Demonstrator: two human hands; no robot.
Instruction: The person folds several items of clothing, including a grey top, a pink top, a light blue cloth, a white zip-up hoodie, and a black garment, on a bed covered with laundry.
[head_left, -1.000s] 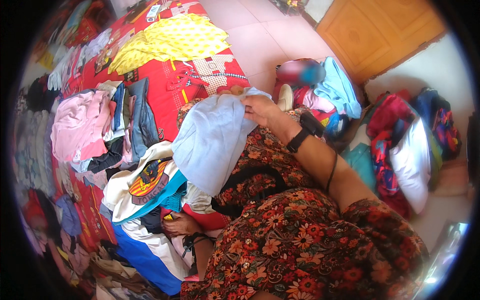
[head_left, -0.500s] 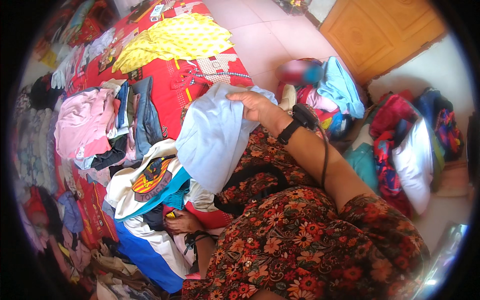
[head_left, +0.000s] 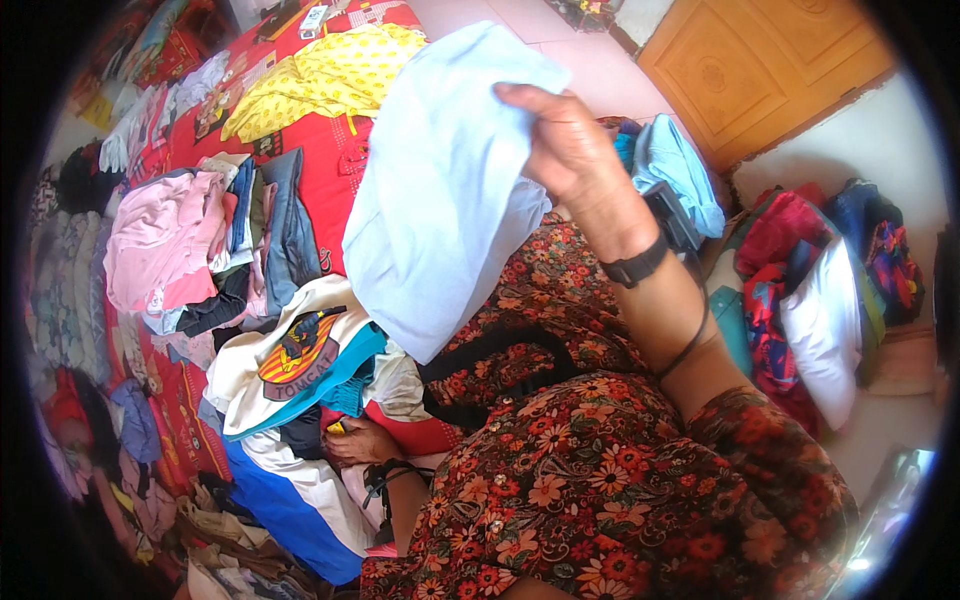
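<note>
Far left: grey patterned fabric (head_left: 70, 290) along the rim of the view, blurred by the lens. Next, a stack topped with a pink garment (head_left: 165, 245) on the red bedspread (head_left: 330, 190); folded blue denim (head_left: 290, 225) lies against the right side of the stack. Beyond it, toward the top, a yellow patterned cloth (head_left: 320, 85) is spread loosely. Nearer the person, a cream garment (head_left: 250, 375) with a badge and teal edging overlies other clothes, a blue-and-white garment (head_left: 290, 520) just below it. Left hand (head_left: 362, 443) rests low among these clothes, beside the cream garment; its fingers are bent and partly hidden, so cannot tell whether they grip anything. Centre: the light blue cloth (head_left: 440, 180) is held up in front of the bedspread, hanging in soft folds; cannot tell whether its lower corner touches the clothes behind. Right hand (head_left: 570, 150) has hold of its right edge, fingers closed, thumb on the near face, remaining fingers mostly hidden; dark band (head_left: 637, 268) at the wrist. Farther right: a sky-blue garment (head_left: 675, 180) on a heap, a wooden door (head_left: 770, 75) behind, then a white bundle (head_left: 825, 320) beside dark red fabric (head_left: 780, 235)
</note>
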